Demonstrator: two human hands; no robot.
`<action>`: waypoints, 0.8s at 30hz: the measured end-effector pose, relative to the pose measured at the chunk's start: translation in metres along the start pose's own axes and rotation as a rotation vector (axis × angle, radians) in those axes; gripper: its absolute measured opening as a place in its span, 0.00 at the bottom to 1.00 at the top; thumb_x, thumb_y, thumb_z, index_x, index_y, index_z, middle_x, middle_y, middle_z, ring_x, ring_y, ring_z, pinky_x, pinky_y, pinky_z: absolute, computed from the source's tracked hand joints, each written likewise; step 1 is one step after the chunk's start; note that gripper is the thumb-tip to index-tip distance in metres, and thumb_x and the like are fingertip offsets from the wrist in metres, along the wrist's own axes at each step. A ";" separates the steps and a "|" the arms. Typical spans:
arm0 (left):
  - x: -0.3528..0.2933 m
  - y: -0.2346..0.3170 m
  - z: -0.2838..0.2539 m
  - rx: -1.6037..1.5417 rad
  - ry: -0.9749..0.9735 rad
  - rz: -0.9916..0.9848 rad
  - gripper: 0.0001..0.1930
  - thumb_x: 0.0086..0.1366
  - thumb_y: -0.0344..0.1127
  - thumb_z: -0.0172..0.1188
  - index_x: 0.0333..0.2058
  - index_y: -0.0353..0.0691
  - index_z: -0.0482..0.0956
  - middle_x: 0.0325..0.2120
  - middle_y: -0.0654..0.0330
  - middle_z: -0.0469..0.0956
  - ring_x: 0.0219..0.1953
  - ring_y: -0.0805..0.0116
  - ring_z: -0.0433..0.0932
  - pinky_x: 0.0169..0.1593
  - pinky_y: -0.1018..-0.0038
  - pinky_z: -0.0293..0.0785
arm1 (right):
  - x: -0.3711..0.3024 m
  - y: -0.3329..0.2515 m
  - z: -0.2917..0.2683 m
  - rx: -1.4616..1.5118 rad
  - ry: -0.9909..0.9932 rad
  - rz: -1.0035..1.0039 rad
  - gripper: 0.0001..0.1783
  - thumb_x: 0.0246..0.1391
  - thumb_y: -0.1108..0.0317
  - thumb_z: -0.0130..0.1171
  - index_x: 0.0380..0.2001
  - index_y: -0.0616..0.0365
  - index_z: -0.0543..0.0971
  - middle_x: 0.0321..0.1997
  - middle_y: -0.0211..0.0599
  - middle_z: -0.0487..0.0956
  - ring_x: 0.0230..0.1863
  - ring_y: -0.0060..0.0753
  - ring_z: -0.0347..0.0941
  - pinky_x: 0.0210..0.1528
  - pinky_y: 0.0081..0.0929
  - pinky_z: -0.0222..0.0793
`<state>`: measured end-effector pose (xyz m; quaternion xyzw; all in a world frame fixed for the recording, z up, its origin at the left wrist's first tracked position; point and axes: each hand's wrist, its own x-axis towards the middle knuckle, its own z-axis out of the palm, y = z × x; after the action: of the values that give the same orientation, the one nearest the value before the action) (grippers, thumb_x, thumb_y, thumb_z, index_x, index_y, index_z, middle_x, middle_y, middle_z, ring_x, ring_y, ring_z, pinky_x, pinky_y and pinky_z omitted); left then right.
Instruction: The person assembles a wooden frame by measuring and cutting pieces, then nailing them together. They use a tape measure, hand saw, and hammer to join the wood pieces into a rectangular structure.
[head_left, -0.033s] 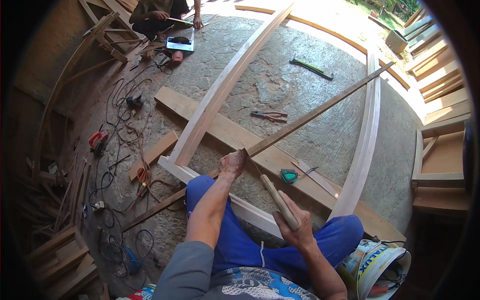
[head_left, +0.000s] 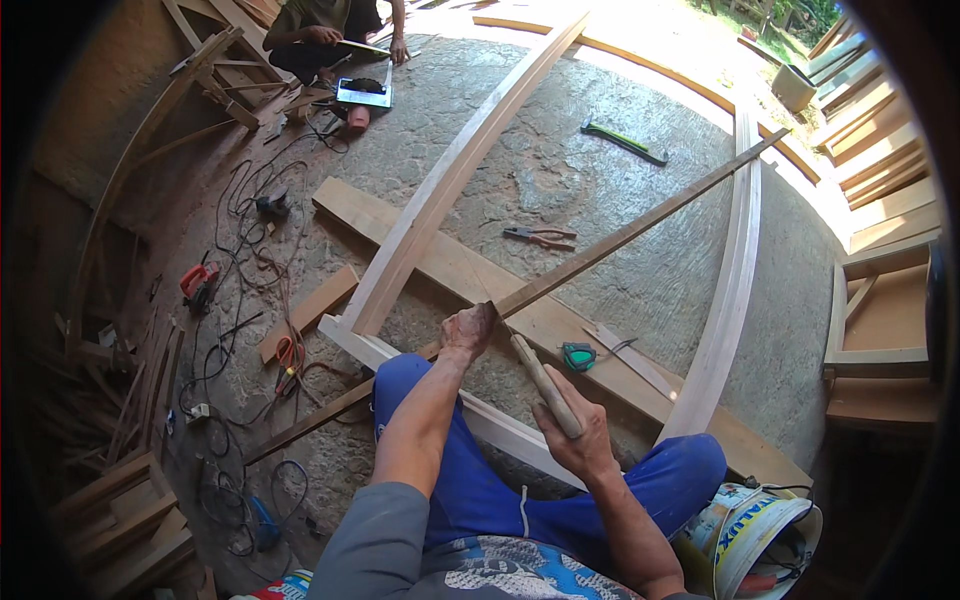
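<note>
Left hand (head_left: 468,330): fingers closed round a long narrow strip (head_left: 640,222) of brown wood, gripping it just in front of the person's knees. Strip lies slantwise over the concrete floor (head_left: 620,100), its near end toward the floor's left edge, its far end crossing on top of the right-hand pale beam (head_left: 727,270). Right hand (head_left: 578,435): fingers wrapped round the wooden handle of a thin-bladed tool, apparently a saw (head_left: 538,372), handle tilted up toward the left hand; blade is seen almost edge-on, so its contact with the strip cannot be made out. Beneath the strip, a wide plank (head_left: 548,318) runs crosswise from the left-hand pale beam (head_left: 480,140) toward the floor's near right corner, where a white bucket (head_left: 738,530) stands tipped. On the plank: green tape measure (head_left: 578,356), beside a pale pointed piece (head_left: 640,362). Between the two beams, on bare floor: pliers (head_left: 540,236), and farther off a green-handled bar tool (head_left: 625,143). Toward the floor's left edge: orange-handled scissors (head_left: 288,352), a red power tool (head_left: 198,282) and tangled cords. Far left corner: a co-worker (head_left: 325,35) crouches behind a circular-bladed machine (head_left: 362,92)
</note>
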<state>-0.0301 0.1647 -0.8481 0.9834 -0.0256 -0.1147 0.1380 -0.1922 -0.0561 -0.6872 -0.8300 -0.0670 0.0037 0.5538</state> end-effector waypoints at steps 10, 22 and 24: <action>-0.002 -0.003 0.002 0.031 -0.038 -0.054 0.11 0.67 0.44 0.59 0.39 0.46 0.84 0.33 0.49 0.86 0.38 0.47 0.87 0.40 0.54 0.83 | -0.096 -0.037 -0.062 -0.123 -0.037 -0.005 0.31 0.52 0.76 0.67 0.61 0.67 0.74 0.53 0.55 0.82 0.46 0.55 0.84 0.46 0.36 0.80; 0.003 -0.012 0.019 0.070 0.027 0.023 0.08 0.66 0.37 0.58 0.40 0.49 0.84 0.33 0.52 0.86 0.37 0.50 0.87 0.38 0.55 0.84 | -0.081 -0.039 -0.049 -0.020 -0.029 0.019 0.30 0.51 0.76 0.65 0.60 0.67 0.75 0.53 0.58 0.82 0.57 0.52 0.81 0.61 0.33 0.73; -0.001 -0.009 0.014 0.039 -0.012 -0.009 0.08 0.66 0.37 0.59 0.41 0.50 0.83 0.33 0.52 0.86 0.37 0.51 0.87 0.38 0.55 0.84 | -0.073 -0.031 -0.039 -0.096 -0.049 -0.031 0.30 0.52 0.75 0.65 0.60 0.67 0.75 0.52 0.57 0.82 0.55 0.52 0.82 0.59 0.33 0.74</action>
<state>-0.0341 0.1694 -0.8629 0.9854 -0.0240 -0.1207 0.1179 -0.2651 -0.0892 -0.6486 -0.8541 -0.0936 0.0122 0.5115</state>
